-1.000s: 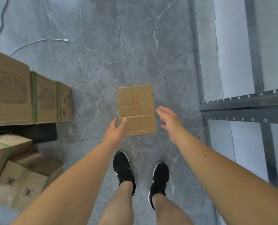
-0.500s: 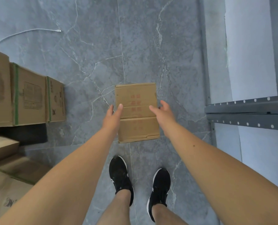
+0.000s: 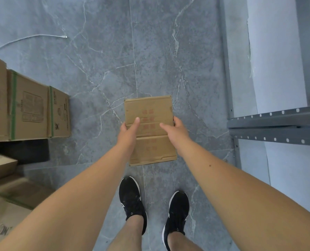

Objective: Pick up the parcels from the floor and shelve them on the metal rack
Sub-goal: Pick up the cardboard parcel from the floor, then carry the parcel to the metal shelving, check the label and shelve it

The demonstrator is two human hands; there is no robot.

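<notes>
A flat brown cardboard parcel (image 3: 148, 109) with red print lies on the grey marble floor just ahead of my feet. My left hand (image 3: 129, 131) grips its left edge, thumb on top. My right hand (image 3: 176, 129) grips its right edge, fingers curled round the side. The grey metal rack (image 3: 275, 122) stands at the right, its perforated beams level with my right forearm.
Brown cartons with green straps (image 3: 29, 107) stand in a row at the left, with more cartons (image 3: 4, 187) piled nearer me. A white cable (image 3: 29, 38) lies on the floor far left. My black shoes (image 3: 132, 201) stand just behind the parcel.
Both hands reached down and closed in on the parcel: one second ago they hovered apart near it, now each grips an edge.
</notes>
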